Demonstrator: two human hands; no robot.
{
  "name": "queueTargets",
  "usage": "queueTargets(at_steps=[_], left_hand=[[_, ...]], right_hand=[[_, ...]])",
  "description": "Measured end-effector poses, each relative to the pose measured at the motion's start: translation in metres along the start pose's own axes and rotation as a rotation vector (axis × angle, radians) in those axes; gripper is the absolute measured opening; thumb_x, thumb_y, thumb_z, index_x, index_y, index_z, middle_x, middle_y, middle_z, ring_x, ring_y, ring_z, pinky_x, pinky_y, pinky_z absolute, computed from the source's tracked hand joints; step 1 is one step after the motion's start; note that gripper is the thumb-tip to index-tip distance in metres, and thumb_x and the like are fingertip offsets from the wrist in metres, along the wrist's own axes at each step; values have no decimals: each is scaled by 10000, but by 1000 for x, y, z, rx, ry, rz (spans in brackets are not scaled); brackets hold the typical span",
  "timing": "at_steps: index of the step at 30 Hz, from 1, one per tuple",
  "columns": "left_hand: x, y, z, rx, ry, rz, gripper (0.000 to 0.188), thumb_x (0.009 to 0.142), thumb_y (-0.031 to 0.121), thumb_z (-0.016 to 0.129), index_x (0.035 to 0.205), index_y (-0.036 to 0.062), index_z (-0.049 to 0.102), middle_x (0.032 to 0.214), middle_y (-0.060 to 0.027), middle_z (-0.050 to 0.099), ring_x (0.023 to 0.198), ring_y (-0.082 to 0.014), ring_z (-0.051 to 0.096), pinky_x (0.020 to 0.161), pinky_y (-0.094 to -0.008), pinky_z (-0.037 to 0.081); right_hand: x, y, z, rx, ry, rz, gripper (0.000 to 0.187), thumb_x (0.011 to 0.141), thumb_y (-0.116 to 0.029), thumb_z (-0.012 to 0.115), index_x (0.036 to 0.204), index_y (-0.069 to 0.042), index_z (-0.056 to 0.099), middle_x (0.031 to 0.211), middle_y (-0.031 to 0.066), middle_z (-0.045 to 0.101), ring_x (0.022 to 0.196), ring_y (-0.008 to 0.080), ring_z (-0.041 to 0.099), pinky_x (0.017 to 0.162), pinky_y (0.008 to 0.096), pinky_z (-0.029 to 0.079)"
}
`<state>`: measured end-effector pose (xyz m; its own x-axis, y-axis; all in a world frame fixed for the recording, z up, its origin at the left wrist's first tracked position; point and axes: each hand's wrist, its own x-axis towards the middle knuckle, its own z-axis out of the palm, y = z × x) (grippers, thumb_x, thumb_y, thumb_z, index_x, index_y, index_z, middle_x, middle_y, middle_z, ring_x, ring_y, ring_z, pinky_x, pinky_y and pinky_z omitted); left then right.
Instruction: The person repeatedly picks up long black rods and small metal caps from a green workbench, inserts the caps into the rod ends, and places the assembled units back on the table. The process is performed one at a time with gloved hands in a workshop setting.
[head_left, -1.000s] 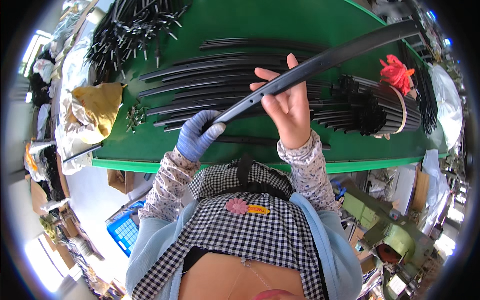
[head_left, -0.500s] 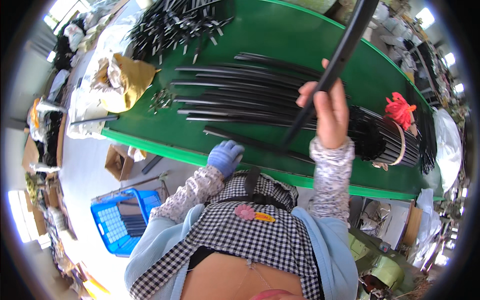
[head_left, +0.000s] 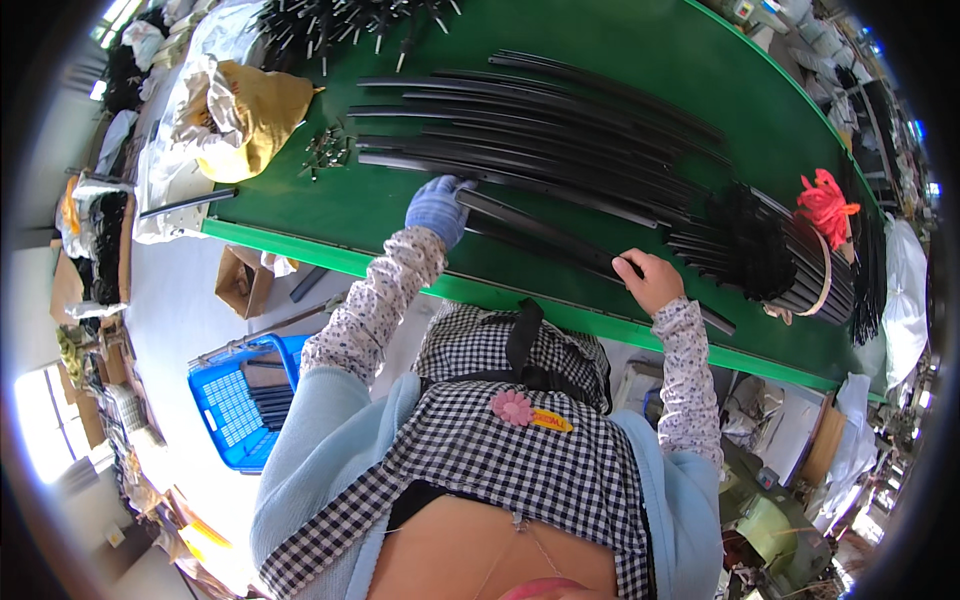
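Observation:
A black tube (head_left: 545,229) lies slantwise over the near part of the green table, held in both my hands. My left hand (head_left: 437,210), in a blue knitted glove, is closed at the tube's left end. Farther right, my bare right hand (head_left: 655,281) pinches the tube between thumb and fingers. Partly beneath it, close to the near edge, shows another dark tube (head_left: 716,319). Just beyond my hands, several black tubes (head_left: 540,130) lie side by side in a loose, roughly parallel spread.
Small metal pieces (head_left: 326,150) lie beside a yellow sack (head_left: 255,115) on the green table (head_left: 400,200). A black bundle (head_left: 432,12) is at the far left. At right, a banded tube bundle (head_left: 815,275) bears a red ribbon flower (head_left: 826,208). A blue basket (head_left: 232,410) stands below left.
My right hand has lowered the raised tube to the table and moved nearer me. My left hand has reached forward from the table edge to the tube's left end.

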<state>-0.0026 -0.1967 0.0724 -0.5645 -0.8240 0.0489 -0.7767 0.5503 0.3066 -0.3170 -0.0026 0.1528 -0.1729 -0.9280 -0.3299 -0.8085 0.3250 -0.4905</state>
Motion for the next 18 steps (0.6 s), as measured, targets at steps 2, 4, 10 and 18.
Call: queueTargets(at_steps=[2,4,10,18], left_hand=[[17,-3,-10,-42,-60,15,419,779,110,631,1192,179,616,1196,-106,567,1098,-335,544,961,-427,468],[21,-12,-4,-71,-53,12,496,730,79,658,1215,170,608,1218,-114,560,1116,-341,537,976,-425,460],[12,-39,-8,-159,148,70,430,792,97,652,1218,145,618,1198,-117,592,1116,-347,546,981,-416,459],[-39,-173,-45,194,400,-702,364,820,267,695,1163,157,639,1193,-157,564,1096,-351,561,932,-447,484]], right_hand=[[7,0,-4,-34,21,-4,424,925,-499,527,958,-110,692,900,105,691,834,293,652,709,400,515],[23,2,1,-60,35,-36,427,925,-499,526,951,-107,695,920,97,692,849,289,651,723,398,516],[65,-5,29,-83,48,-68,400,935,-455,542,921,-84,691,859,98,648,822,297,635,720,391,515],[55,-39,64,-14,281,-342,294,894,-339,640,888,-46,639,949,87,649,885,291,626,761,375,525]])
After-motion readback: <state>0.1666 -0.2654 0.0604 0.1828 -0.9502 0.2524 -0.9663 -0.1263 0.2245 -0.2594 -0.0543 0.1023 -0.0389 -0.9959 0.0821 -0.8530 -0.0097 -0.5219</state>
